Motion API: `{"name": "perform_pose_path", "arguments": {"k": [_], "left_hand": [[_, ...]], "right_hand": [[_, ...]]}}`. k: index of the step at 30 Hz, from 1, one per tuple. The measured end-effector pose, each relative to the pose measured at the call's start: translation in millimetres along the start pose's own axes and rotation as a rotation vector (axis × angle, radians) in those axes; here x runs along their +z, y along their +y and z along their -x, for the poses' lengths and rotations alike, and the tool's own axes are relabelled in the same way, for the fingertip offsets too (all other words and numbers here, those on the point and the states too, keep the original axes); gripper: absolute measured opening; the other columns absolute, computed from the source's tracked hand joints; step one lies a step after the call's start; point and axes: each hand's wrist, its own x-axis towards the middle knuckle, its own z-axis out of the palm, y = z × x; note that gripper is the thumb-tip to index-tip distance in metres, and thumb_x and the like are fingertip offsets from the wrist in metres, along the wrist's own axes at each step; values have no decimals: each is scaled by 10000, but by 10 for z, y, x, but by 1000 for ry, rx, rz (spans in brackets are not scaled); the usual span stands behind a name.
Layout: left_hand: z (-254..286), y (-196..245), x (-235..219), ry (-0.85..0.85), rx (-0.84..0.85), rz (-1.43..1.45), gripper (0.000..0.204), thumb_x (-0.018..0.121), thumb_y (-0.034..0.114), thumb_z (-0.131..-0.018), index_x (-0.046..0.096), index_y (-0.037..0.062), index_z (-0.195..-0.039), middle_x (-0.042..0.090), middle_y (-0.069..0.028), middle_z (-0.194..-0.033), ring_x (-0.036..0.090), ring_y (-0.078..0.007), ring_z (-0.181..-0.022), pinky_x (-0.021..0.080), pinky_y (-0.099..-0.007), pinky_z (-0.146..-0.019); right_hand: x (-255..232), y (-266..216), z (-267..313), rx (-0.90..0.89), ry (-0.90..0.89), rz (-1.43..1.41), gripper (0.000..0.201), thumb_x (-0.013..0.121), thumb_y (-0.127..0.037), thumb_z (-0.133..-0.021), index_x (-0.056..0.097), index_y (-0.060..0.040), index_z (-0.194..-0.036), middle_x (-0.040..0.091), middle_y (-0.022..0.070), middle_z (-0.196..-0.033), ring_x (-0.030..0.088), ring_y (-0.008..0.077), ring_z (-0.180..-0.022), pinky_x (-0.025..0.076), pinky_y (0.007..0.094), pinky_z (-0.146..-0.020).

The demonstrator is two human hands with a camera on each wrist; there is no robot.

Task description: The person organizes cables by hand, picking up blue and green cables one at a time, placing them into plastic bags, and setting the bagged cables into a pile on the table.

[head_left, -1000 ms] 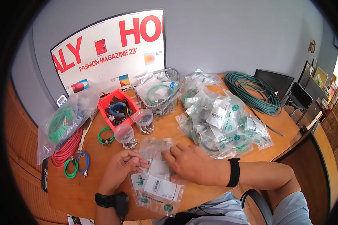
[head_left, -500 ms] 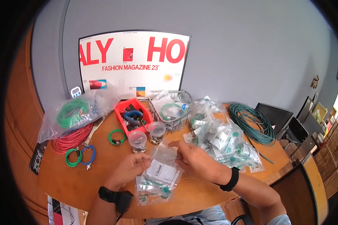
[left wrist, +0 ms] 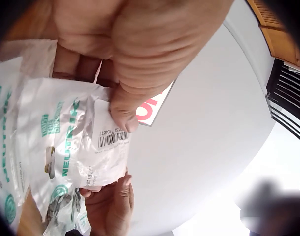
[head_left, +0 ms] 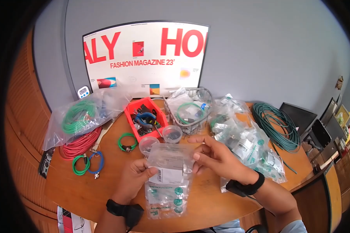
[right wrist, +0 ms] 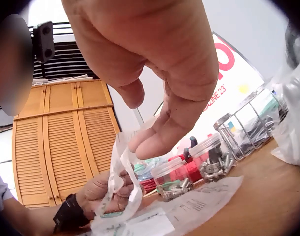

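My left hand (head_left: 134, 176) pinches the left edge of a clear plastic bag (head_left: 166, 153), thumb lying over its white barcode label (head_left: 166, 175). Green NEUTRIK print shows on the bag packaging (left wrist: 69, 135) in the left wrist view. More printed bags (head_left: 166, 204) lie below it at the table's front. Close by the bag's right side is my right hand (head_left: 219, 161), its index finger extended and thumb apart. In the right wrist view its fingertips (right wrist: 147, 146) are right at the raised edge of the plastic.
Two clear jars of metal connectors (right wrist: 216, 169) stand behind the bag. Beyond are a red bin of tools (head_left: 138, 134) and a wire basket (head_left: 196, 126). Bagged parts (head_left: 245, 145) and a dark green cable coil (head_left: 276, 126) lie right; red cable (head_left: 81, 145) lies left.
The head view has shifted. My left hand has come onto the bag and now pinches its edge. The bag's upper part is raised, and my right fingers have spread beside it.
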Motion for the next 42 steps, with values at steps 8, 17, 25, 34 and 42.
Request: {"name": "perform_pose_path", "arguments": {"k": [8, 17, 25, 34, 42], "left_hand": [[176, 139, -170, -47, -92, 290, 221, 751, 204, -911, 701, 6, -995, 738, -52, -962, 698, -129, -854, 567, -282, -743], [158, 26, -734, 94, 206, 532, 504, 517, 574, -976, 615, 97, -846, 604, -53, -694, 558, -197, -569, 433, -305, -451], [162, 152, -576, 175, 321, 538, 374, 519, 471, -1000, 580, 107, -943, 484, -11, -606, 503, -187, -561, 379, -300, -452], [127, 122, -663, 45, 319, 605, 389, 681, 435, -933, 625, 51, -920, 693, -86, -857, 664, -234, -774, 538, -326, -673], [111, 23, -677, 235, 284, 453, 402, 768, 162, -885, 624, -23, -1211, 692, -109, -1200, 667, -235, -1102, 523, -387, -989]], "right_hand": [[96, -205, -679, -192, -39, 18, 342, 524, -29, -1016, 480, -10, -1354, 691, 148, -1025, 713, 197, -817, 593, 313, -746], [1112, 317, -1516, -959, -265, 1248, 242, 664, -169, -749, 632, -96, -977, 594, 28, -867, 567, 257, -957, 452, 365, -777], [1392, 533, -1683, -846, -146, 1600, 264, 600, -195, -834, 666, -137, -1083, 678, 50, -974, 619, 261, -969, 408, 394, -874], [1290, 663, -1998, -805, -392, 890, 284, 635, -138, -834, 647, -69, -1110, 700, 157, -936, 690, 370, -889, 532, 430, -784], [621, -167, -1771, -258, -265, -87, 175, 494, -101, -1043, 575, -14, -1171, 588, 45, -872, 597, 87, -758, 541, 295, -662]]}}
